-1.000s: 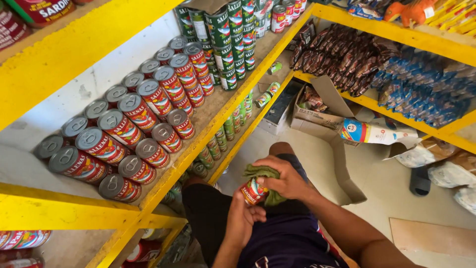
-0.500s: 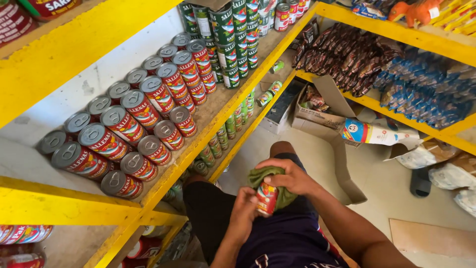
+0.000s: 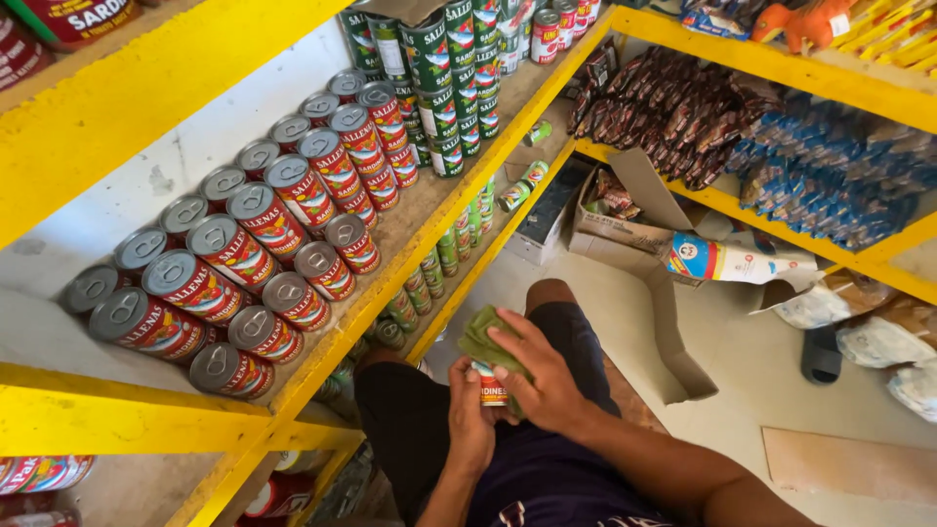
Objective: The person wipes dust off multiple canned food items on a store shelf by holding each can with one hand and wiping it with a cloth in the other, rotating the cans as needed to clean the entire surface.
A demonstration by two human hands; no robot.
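My left hand [image 3: 472,415] grips a small red tin can [image 3: 491,388] upright over my lap. My right hand [image 3: 540,376] presses a green cloth [image 3: 491,339] onto the top and side of that can. On the yellow shelf [image 3: 390,283] to the left stand rows of red tin cans [image 3: 268,229], stacked two high, with dark green cans [image 3: 439,88] further back. I am crouched in dark shorts, with my knee [image 3: 551,298] just beyond the hands.
An open cardboard box [image 3: 634,220] of packets sits on the floor ahead. Brown and blue packets [image 3: 771,161] fill the yellow shelf at right. A dark sandal [image 3: 822,353] and plastic bags [image 3: 878,342] lie on the floor to the right.
The can has turned from tilted to upright in my left hand, and my right hand has slid the green cloth over its top. The view shifted slightly.
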